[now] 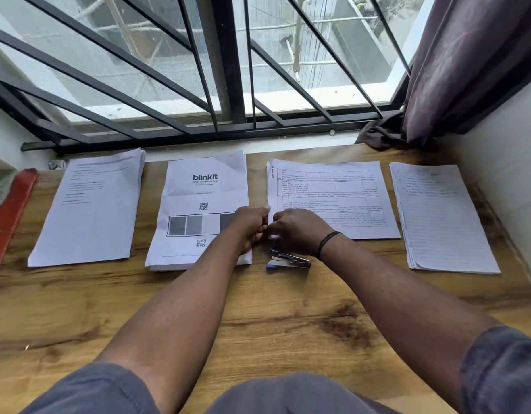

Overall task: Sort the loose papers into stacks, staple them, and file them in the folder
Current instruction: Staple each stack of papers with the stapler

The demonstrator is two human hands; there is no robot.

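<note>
We seem to be in a home: a wooden desk (258, 318) pushed against a barred window (228, 70), a purple curtain (473, 64) hanging beside it

"blinkit" logo in bold dark letters near top of second paper stack from left (203, 204). Tagline line beneath logo — too small to read. Two QR codes on same sheet, one mid-page, one near bottom edge. Small handwritten mark at top right corner of that sheet, not legible. Printed lines on leftmost stack (92, 204), table text on third stack (333, 192), handwriting on lined rightmost stack (440, 216) — all too blurred to read.
</note>
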